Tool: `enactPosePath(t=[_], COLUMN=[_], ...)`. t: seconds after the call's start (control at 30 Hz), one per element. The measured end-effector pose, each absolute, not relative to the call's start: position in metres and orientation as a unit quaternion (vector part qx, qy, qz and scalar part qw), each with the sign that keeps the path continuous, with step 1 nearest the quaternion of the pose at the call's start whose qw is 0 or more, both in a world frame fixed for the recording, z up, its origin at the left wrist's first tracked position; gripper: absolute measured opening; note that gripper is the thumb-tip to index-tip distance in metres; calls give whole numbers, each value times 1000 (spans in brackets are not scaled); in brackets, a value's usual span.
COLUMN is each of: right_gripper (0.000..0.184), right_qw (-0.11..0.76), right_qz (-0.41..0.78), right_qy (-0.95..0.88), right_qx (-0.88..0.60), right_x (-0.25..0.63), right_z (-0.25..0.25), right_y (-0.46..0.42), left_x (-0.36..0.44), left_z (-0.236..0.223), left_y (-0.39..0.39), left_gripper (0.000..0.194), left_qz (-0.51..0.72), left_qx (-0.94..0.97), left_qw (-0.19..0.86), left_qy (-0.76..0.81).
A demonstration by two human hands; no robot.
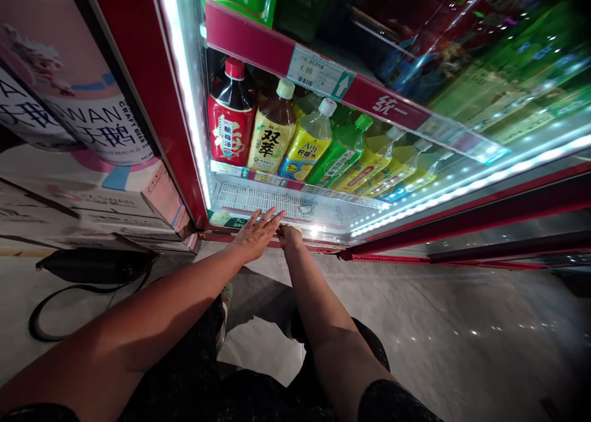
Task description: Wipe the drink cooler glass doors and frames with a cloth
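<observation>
My left hand lies flat with its fingers stretched out on the lower front edge of an open drinks fridge. My right hand is just beside it, fingers curled under at the same edge; what they hold, if anything, is hidden. Behind both hands is a white wire shelf at the fridge bottom. Above it stands a row of bottles: a red-labelled dark one, a brown tea one, a yellow lemon one and a green one.
The fridge's glass door stands open to the right, with a red frame low over the floor. Cardboard cartons are stacked left of the fridge. A black bag with a strap lies on the tiled floor. A price tag hangs on the upper shelf rail.
</observation>
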State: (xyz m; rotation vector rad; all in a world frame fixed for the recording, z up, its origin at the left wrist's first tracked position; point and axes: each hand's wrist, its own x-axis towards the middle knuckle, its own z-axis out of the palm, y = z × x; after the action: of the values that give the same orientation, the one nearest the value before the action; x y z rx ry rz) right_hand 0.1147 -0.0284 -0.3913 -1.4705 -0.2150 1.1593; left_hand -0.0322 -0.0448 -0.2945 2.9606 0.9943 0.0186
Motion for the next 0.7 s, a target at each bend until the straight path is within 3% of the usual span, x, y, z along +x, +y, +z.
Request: enactPosePath(t=[0.27,0.7], right_gripper=[38,36], right_qw=[524,519], right_qz=[537,566], right_qy=[-25,-45], right_qx=[-661,-639], right_x=[104,86], right_z=[-384,-361], right_y=[-20,-26], left_x=[-40,-50], left_z=[-290,-293], left_y=[-39,-17], left_gripper=[62,50], left_qz=[26,78], left_qx=[943,935], left_qw=[62,93], left_qy=[327,332])
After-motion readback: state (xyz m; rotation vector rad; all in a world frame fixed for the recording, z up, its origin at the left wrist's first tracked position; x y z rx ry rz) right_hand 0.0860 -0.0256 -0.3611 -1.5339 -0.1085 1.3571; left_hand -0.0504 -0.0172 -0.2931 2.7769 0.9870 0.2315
